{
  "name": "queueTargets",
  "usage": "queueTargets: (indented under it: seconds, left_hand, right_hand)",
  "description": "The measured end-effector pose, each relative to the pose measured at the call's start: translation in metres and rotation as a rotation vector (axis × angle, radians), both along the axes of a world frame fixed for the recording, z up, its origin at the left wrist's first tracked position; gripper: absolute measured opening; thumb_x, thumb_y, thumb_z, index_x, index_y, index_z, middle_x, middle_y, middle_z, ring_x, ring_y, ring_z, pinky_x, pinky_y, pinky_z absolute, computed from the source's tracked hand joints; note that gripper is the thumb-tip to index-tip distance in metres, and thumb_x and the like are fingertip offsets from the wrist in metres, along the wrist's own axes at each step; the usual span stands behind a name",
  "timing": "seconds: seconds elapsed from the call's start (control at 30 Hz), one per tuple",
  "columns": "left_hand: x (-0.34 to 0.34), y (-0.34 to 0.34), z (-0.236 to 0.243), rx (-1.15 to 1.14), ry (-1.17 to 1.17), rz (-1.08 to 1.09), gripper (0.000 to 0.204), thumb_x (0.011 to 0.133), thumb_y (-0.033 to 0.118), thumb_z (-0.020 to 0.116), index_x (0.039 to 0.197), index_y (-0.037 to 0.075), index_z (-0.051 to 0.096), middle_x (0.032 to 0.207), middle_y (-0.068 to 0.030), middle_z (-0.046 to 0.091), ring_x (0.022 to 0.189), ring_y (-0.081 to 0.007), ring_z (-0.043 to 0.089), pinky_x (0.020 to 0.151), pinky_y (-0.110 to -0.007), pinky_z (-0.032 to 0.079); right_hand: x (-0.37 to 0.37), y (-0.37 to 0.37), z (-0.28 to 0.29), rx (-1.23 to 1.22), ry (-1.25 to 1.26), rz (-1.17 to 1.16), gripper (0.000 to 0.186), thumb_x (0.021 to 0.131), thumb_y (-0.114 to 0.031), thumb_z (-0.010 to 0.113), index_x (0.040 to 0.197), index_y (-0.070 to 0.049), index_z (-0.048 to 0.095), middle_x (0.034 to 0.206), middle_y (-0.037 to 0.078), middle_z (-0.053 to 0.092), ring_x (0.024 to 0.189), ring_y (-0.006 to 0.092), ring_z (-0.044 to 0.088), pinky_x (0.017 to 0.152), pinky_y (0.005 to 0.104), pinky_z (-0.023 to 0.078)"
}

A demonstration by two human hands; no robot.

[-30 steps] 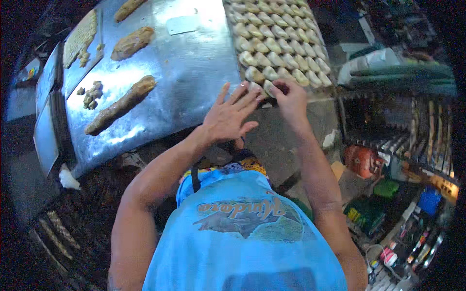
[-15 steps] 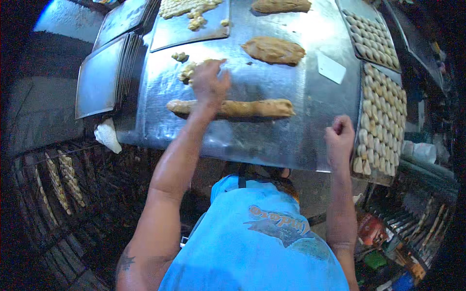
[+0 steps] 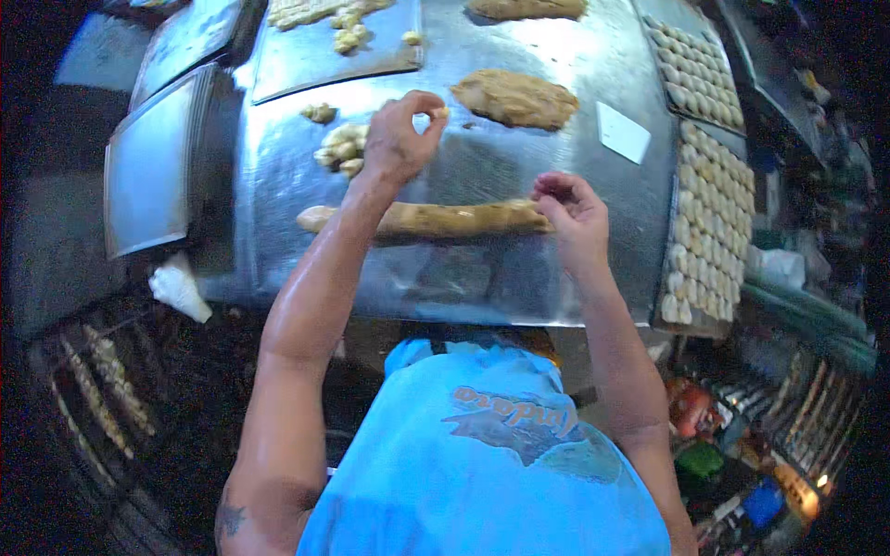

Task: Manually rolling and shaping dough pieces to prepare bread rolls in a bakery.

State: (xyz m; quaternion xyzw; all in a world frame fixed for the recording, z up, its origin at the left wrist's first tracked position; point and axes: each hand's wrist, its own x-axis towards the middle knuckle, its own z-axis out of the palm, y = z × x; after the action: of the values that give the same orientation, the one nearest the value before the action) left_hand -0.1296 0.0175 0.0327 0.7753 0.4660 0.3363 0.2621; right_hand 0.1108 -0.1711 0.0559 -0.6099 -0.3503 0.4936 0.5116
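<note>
On the metal worktop (image 3: 612, 241), my left hand (image 3: 400, 139) pinches a small pale dough piece (image 3: 439, 114), above a heap of small dough lumps (image 3: 338, 146). My right hand (image 3: 575, 222) has curled fingers at the right end of a long dough roll (image 3: 464, 219); whether it grips anything is hidden. A flattened oval dough mass (image 3: 514, 97) lies beyond my hands, with another dough piece (image 3: 524, 9) behind it. A white flat card (image 3: 623, 132) rests to the right of the oval mass.
Trays of shaped dough pieces (image 3: 705, 222) (image 3: 695, 74) line the right side. A tray with pale dough (image 3: 329, 69) sits at the back left. Stacked bare trays (image 3: 153, 157) and a white cloth (image 3: 181, 287) are at the left. Dark racks (image 3: 102, 389) stand below.
The view has swung right from the filled trays onto the worktop. My left hand went to the small lumps and now pinches one; my right hand moved left to the roll's end.
</note>
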Motion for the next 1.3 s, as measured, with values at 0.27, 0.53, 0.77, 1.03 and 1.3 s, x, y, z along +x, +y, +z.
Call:
queueTargets:
  seconds: [0.27, 0.53, 0.77, 1.03, 1.3]
  left_hand:
    - [0.165, -0.171, 0.024, -0.158, -0.247, -0.318, 0.031, 0.089, 0.007, 0.077, 0.121, 0.009, 0.077, 0.111, -0.0122, 0.077, 0.105, -0.0320, 0.073, 0.095, -0.041, 0.059]
    - [0.236, -0.232, 0.012, -0.324, 0.014, -0.497, 0.032, 0.096, 0.012, 0.072, 0.128, 0.009, 0.076, 0.119, -0.0107, 0.076, 0.109, -0.0250, 0.072, 0.094, -0.039, 0.059]
    - [0.249, -0.269, -0.003, -0.680, -0.341, -0.147, 0.028, 0.100, 0.010, 0.072, 0.125, -0.001, 0.076, 0.103, -0.0099, 0.079, 0.102, -0.0138, 0.073, 0.084, -0.027, 0.059]
    - [0.229, -0.280, -0.009, -0.019, 0.291, -0.101, 0.027, 0.087, 0.019, 0.082, 0.115, 0.019, 0.081, 0.117, -0.0075, 0.073, 0.106, -0.0292, 0.064, 0.091, -0.042, 0.053]
    - [0.190, -0.286, -0.020, 0.405, 0.527, -0.340, 0.046, 0.099, 0.032, 0.070, 0.144, 0.022, 0.068, 0.162, -0.0022, 0.053, 0.150, -0.0330, 0.044, 0.121, -0.057, 0.031]
  right_hand:
    - [0.080, -0.071, 0.033, 0.117, 0.310, -0.220, 0.084, 0.111, -0.065, 0.040, 0.174, -0.023, 0.002, 0.176, 0.019, 0.016, 0.160, 0.0395, 0.025, 0.109, 0.0583, 0.051]
    - [0.170, -0.138, 0.031, 0.104, 0.263, -0.183, 0.079, 0.112, -0.055, 0.050, 0.171, -0.014, 0.017, 0.154, 0.024, 0.049, 0.138, 0.0352, 0.057, 0.105, 0.0508, 0.055]
    - [0.185, -0.166, -0.012, 0.112, -0.215, 0.005, 0.052, 0.103, -0.017, 0.071, 0.152, -0.007, 0.057, 0.138, 0.019, 0.068, 0.120, 0.0293, 0.070, 0.098, 0.0398, 0.059]
    - [0.168, -0.155, -0.023, 0.027, -0.939, 0.206, 0.030, 0.090, -0.015, 0.075, 0.119, -0.017, 0.080, 0.114, 0.011, 0.069, 0.117, 0.0350, 0.062, 0.099, 0.0482, 0.051]
    - [0.159, -0.174, -0.031, 0.209, -1.309, 0.194, 0.036, 0.094, -0.025, 0.075, 0.130, -0.021, 0.074, 0.136, 0.013, 0.064, 0.132, 0.0379, 0.056, 0.111, 0.0532, 0.042]
